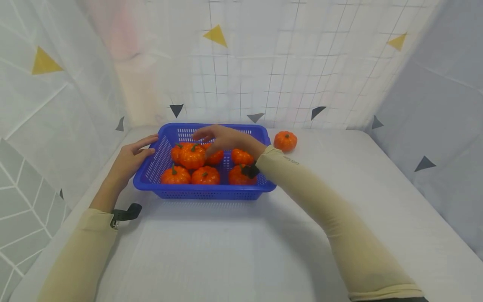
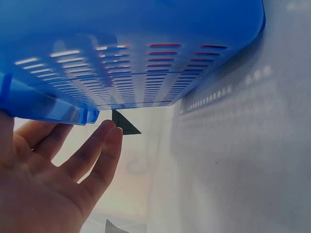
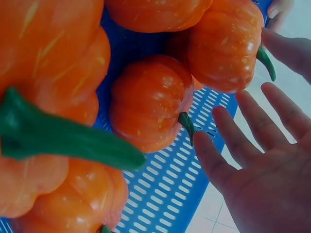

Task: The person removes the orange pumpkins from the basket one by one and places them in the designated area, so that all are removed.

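1. Sitting among other pumpkins (image 1: 205,175) in the basket (image 1: 205,188), the top pumpkin (image 1: 192,156) seems to be leaning on its neighbours; a sideways knock could be rolling it off.
2. The right hand (image 1: 222,137) is hovering at its right side, fingers apart, clamped on nothing; whether any finger is touching, I cannot tell. A lopsided squeeze could be letting the glossy skin slip, or bending the stem (image 1: 194,147).
3. The left hand (image 1: 130,159) is lying loosely at the basket's left side, not clamping it; a bump could be sliding the basket.
4. The wrist camera (image 1: 250,170) is hanging over the right-hand pumpkins (image 1: 242,156); a low sweep could be catching one.
5. Outside, the lone pumpkin (image 1: 285,141) is resting on the table (image 1: 245,251) near the right sleeve (image 1: 320,197); a wide swing could be nudging it away.
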Demonstrator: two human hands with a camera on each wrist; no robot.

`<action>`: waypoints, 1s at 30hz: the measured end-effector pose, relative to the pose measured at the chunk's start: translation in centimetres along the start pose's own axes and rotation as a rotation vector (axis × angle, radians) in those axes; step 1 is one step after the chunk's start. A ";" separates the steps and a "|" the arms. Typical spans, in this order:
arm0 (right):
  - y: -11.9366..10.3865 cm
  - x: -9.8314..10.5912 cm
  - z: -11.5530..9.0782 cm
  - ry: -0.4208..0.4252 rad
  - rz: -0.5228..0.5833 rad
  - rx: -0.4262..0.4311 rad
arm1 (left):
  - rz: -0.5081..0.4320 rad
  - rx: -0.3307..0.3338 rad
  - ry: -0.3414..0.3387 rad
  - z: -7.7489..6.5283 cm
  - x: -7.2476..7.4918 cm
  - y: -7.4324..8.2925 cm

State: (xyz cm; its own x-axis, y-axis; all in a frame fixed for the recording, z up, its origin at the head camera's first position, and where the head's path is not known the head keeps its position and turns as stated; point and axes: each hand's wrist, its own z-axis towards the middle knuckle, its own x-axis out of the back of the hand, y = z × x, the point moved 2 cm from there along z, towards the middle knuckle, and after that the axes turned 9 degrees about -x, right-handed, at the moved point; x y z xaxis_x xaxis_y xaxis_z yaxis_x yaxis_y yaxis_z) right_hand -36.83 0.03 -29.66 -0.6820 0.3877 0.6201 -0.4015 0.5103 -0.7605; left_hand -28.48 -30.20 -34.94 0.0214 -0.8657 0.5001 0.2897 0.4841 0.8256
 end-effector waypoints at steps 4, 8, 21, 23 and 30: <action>-0.3 -0.3 0.2 -0.022 -0.001 0.005 | 0.000 -0.005 0.000 0.1 0.0 -0.1; -0.5 -0.6 0.3 -0.035 -0.014 0.016 | -0.002 -0.005 0.000 0.1 -0.1 -0.2; -0.3 -1.0 1.0 -0.024 -0.090 -0.010 | 0.003 -0.014 0.013 0.1 0.0 -0.1; -0.2 -1.1 1.2 -0.023 -0.102 -0.012 | 0.005 -0.010 0.013 0.1 0.0 -0.1; 0.0 -1.2 1.5 -0.027 -0.115 -0.042 | 0.005 -0.022 0.007 0.2 -0.1 -0.3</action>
State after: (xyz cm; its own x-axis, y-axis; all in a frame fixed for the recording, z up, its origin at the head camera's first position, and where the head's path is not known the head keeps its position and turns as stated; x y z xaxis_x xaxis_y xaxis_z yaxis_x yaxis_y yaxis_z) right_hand -36.89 -1.57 -30.66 -0.6496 0.3041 0.6968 -0.4523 0.5821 -0.6757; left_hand -28.77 -30.26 -35.12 0.0298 -0.8641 0.5025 0.3101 0.4859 0.8172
